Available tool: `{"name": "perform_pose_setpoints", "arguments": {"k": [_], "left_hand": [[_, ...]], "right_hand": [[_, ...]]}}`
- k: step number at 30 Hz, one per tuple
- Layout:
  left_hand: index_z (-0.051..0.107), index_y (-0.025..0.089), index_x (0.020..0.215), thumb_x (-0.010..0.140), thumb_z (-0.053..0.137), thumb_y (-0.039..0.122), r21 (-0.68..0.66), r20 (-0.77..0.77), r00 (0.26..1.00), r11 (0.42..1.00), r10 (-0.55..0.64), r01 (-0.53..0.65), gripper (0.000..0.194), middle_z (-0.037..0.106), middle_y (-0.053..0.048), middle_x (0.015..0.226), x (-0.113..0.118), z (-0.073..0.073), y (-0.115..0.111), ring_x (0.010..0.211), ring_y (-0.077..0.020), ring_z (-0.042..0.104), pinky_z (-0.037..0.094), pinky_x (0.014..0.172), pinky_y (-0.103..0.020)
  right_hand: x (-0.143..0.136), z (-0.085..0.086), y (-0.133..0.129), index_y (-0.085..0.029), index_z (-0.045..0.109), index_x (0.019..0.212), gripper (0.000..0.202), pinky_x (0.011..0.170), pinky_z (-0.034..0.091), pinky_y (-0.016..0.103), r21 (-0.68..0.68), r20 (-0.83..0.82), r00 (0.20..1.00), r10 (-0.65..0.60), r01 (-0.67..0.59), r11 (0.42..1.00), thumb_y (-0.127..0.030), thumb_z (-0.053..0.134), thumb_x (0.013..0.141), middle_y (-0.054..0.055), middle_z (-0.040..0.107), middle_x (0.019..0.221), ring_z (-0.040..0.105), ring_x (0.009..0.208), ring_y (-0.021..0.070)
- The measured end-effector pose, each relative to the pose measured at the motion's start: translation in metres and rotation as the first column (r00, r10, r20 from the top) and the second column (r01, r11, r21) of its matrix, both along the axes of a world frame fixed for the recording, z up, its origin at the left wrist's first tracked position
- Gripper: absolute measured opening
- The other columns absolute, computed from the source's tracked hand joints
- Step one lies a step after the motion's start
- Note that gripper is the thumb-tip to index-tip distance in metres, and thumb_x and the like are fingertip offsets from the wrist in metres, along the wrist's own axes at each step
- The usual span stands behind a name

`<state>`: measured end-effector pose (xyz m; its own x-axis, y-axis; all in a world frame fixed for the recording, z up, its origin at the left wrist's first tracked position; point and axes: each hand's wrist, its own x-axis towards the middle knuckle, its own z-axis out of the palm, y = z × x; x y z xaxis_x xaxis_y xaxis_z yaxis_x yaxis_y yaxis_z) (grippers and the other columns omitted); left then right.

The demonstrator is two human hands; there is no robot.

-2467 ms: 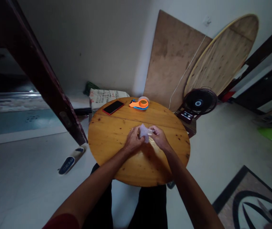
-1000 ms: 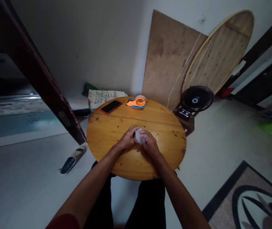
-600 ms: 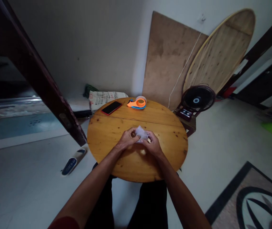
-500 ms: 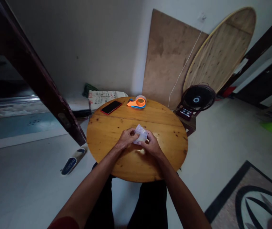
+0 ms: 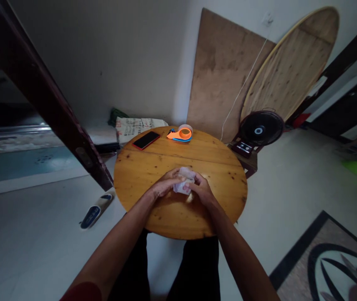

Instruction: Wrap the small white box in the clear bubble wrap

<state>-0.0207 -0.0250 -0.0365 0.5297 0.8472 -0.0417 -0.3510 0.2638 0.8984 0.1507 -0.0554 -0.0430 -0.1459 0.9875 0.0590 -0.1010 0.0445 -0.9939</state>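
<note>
A small whitish-purple packet (image 5: 183, 187) with a reddish mark on its face is held over the middle of the round wooden table (image 5: 140, 175). My left hand (image 5: 166, 183) grips its left side, with the thumb across the front. On the right side, my right hand (image 5: 201, 188) has its fingers and thumb closed on the same packet. Some of the fingertips are hidden behind it. Beyond the hands, an orange and blue tape dispenser (image 5: 183, 134) lies near the far edge of the table.
A red-edged phone (image 5: 146, 140) lies at the table's far left. A black fan (image 5: 261, 129) stands on a small stool at the right. Brown board (image 5: 222, 71) and a round wooden top (image 5: 291, 62) lean on the wall. One slipper (image 5: 96, 211) is on the floor.
The packet has been turned in my hands, so a face with a reddish mark now shows. Both hands have shifted slightly, and the right thumb now lies over the packet's front.
</note>
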Motion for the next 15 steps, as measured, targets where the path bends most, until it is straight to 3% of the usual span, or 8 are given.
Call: {"name": "perform_pose_setpoints", "arguments": {"k": [6, 12, 15], "left_hand": [[0.063, 0.014, 0.115, 0.057, 0.088, 0.029, -0.062, 0.032, 0.996, 0.994, -0.088, 0.090, 0.065, 0.069, -0.012, 0.108, -0.0019, -0.0006, -0.0002, 0.086, -0.0193, 0.067, 0.050, 0.079, -0.030], [0.066, 0.015, 0.110, 0.059, 0.086, 0.024, -0.089, 0.106, 0.994, 0.995, -0.036, 0.045, 0.055, 0.070, -0.009, 0.106, 0.0007, -0.0017, -0.0007, 0.084, -0.0172, 0.067, 0.049, 0.082, -0.030], [0.067, 0.013, 0.107, 0.060, 0.085, 0.026, -0.095, 0.106, 0.994, 0.995, -0.012, 0.022, 0.052, 0.070, -0.009, 0.103, 0.0014, -0.0004, -0.0017, 0.081, -0.0168, 0.067, 0.050, 0.080, -0.029]], "right_hand": [[-0.0002, 0.0011, -0.0016, -0.020, 0.060, 0.112, 0.049, 0.082, 0.055, 0.034, 0.072, 0.034, 0.999, 0.010, -0.012, 0.997, -0.037, 0.077, 0.068, 0.006, 0.071, 0.105, 0.067, 0.094, 0.0214], [-0.0003, -0.0022, 0.0004, -0.021, 0.058, 0.119, 0.051, 0.089, 0.053, 0.036, 0.181, 0.124, 0.988, -0.096, 0.073, 0.981, -0.039, 0.071, 0.073, 0.009, 0.068, 0.115, 0.065, 0.103, 0.0226], [0.0005, -0.0053, 0.0014, -0.019, 0.057, 0.121, 0.054, 0.084, 0.054, 0.035, 0.180, 0.179, 0.969, -0.168, 0.135, 0.974, -0.038, 0.071, 0.073, 0.011, 0.067, 0.117, 0.066, 0.100, 0.0221]]}}
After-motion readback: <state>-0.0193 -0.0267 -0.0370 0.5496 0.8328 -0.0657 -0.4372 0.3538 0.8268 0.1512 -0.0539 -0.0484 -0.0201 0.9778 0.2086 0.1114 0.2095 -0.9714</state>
